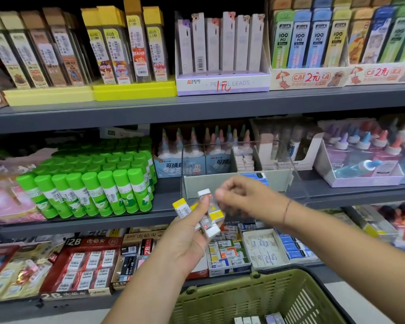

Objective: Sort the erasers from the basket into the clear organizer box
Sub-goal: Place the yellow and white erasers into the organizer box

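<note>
Gripping a splayed fan of erasers [206, 213] in the left hand [187, 242], thumb clamped across the stack, just below the front wall of the clear organizer box [220, 185]. Hovering with the right hand [243, 197] directly in front of that box, fingers curled in toward the topmost eraser; too blurred to tell whether pinching it or closed on nothing. Easy to lose a piece here: too many in one fist, lying at odd angles, pinned mostly by the thumb, so liable to spill when tugging at the top one, down onto the eraser trays [229, 251] below the box or further down into the green basket [255, 298]. Also easy to drop into the wrong cell: small pale erasers [244, 161] stacked in the box's middle compartment, blue-sleeved ones [255, 177] nearer its front, so worth matching kind before letting go. Tight above the box, with the upper shelf [197, 108] not far over its tall clear walls; probably best entered from the front, over the lower front panel. Crowded left of the box by upright green glue sticks [91, 185], easy to topple with a stray elbow; hemmed on the right of the box by a display tray [360, 169] of bottles. Open room only in front of the box, out over the basket.
</note>
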### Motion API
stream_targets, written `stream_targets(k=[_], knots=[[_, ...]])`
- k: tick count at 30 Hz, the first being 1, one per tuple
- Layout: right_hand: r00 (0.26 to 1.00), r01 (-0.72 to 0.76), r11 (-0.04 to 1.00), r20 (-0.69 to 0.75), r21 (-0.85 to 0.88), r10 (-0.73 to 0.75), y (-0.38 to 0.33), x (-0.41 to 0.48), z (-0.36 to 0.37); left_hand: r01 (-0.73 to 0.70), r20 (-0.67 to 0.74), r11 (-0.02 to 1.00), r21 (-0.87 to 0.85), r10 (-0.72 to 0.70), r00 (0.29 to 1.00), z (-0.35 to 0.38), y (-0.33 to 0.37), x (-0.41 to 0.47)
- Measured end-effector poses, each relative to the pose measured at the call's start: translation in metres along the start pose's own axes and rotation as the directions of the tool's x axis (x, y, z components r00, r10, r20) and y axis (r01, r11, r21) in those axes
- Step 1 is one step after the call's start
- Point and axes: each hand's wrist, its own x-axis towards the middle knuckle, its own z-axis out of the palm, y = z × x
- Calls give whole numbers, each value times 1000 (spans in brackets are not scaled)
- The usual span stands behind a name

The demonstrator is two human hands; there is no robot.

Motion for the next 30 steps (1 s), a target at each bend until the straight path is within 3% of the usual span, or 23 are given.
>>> stream_targets(k=[7,12,16,20,23,26,30], knots=[[996,-89,945,16,314,89,8,-5,5,27,91,995,98,-36,995,0,-6,-4],[994,-105,969,-15,221,111,-2,2,-14,50,99,995,91,-59,993,5,-7,-5],[971,-48,982,-223,183,89,-13,17,-38,86,81,996,6,-86,993,6,-4,-3],[916,36,996,-402,83,0,13,13,22,181,-14,960,-212,-188,982,14,-11,-1],[866,160,986,-486,52,-115,9,12,26,138,1,938,-316,-146,989,19,2,5],[922,117,993,-374,9,-105,0,8,15,97,-68,941,-326,-126,990,17,6,5],[991,38,995,-122,-92,-49,0,-1,27,85,-43,980,-180,-95,995,14,3,5]])
